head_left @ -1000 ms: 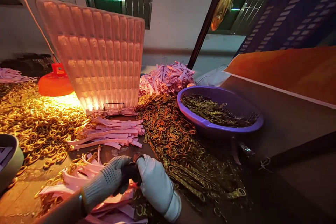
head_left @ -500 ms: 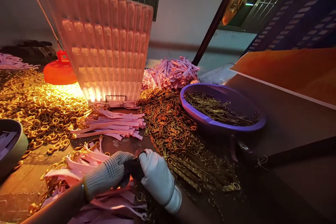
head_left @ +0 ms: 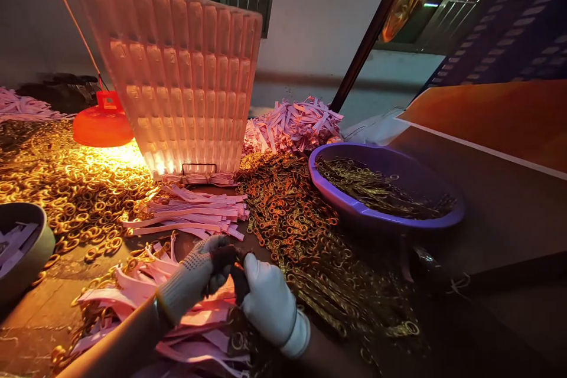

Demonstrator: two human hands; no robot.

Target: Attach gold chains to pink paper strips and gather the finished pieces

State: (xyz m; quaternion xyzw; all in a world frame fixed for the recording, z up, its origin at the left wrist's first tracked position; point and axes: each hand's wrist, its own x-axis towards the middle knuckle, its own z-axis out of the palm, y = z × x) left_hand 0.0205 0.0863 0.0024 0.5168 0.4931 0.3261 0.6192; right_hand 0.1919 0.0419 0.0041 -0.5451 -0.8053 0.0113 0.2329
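**Two gloved hands closed on a small dark piece**

Head view: The left hand (head_left: 195, 273), in a grey knit glove with dots, and the right hand (head_left: 268, 304), in a white glove, are seen low in the middle, touching each other. A small dark piece (head_left: 233, 266) is held between them, just above the counter (head_left: 26, 328). The fingers (head_left: 252, 264) of both hands are pinched together on it. What the piece is cannot be told.

Loose pink strips (head_left: 133, 286) are spread under the hands, mixed with a few gold rings. A flat bundle of pink strips (head_left: 195, 212) is laid just behind the hands. Gold chains (head_left: 310, 248) are heaped to the right of the hands, right up to a purple bowl (head_left: 349, 211) in which more chains are kept. A big pile of gold rings (head_left: 75, 189) is lit at the left by an orange lamp (head_left: 103, 127). A ribbed plastic tray (head_left: 186, 71) is stood upright beside the lamp. A grey bowl (head_left: 42, 245) is seen at the left edge.
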